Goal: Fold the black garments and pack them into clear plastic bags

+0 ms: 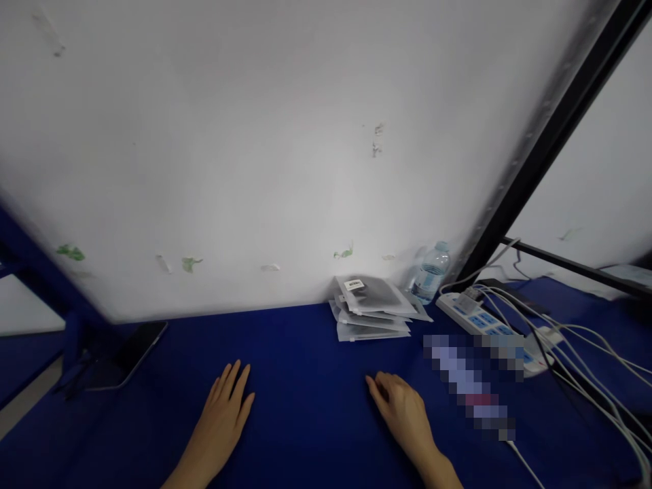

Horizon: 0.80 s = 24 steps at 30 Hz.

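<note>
My left hand [224,407] lies flat, palm down, on the blue tabletop [300,407], its fingers stretched out and holding nothing. On the right, my right hand [402,407] rests on the same surface with its fingers curled under and the thumb pointing forward. I see nothing in it, though the palm side is hidden. Beyond the right hand, against the wall, sits a pile of clear zip bags [374,312] with dark contents. The top bag carries a white barcode label [352,284]. Neither hand touches the bags.
A clear plastic bottle [430,275] stands behind the bags. To the right lie a white power strip [483,318], tangled white cables [606,387] and a pixelated long object [466,384]. A black phone-like device [135,350] lies far left. A white wall [255,149] closes the back.
</note>
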Motion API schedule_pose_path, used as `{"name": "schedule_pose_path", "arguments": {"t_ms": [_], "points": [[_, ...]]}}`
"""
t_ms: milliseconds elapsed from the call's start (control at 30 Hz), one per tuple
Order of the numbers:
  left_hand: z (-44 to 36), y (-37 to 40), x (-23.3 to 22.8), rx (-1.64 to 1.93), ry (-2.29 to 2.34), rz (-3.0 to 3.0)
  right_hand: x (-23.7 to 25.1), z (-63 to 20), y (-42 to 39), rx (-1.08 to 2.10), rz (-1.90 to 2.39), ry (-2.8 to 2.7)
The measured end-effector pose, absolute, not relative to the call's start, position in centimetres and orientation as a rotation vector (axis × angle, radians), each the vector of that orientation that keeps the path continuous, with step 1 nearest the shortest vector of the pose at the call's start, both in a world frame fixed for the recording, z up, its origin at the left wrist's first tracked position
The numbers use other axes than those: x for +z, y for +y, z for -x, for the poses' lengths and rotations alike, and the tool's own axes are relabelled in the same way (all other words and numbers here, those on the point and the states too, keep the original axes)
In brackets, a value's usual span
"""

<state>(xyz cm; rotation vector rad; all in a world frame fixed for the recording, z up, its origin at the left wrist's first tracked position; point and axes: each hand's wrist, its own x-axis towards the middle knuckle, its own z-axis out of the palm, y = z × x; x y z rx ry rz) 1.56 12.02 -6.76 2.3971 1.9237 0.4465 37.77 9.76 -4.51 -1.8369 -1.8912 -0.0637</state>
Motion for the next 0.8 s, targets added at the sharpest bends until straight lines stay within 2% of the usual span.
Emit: {"name": "schedule_pose_path", "arguments": {"t_ms": [800], "points": [[-1.63, 11.64, -6.33, 0.421, 1.907, -2.405, -4.72, -37.83, 9.89, -0.070, 1.813, -1.877]]}}
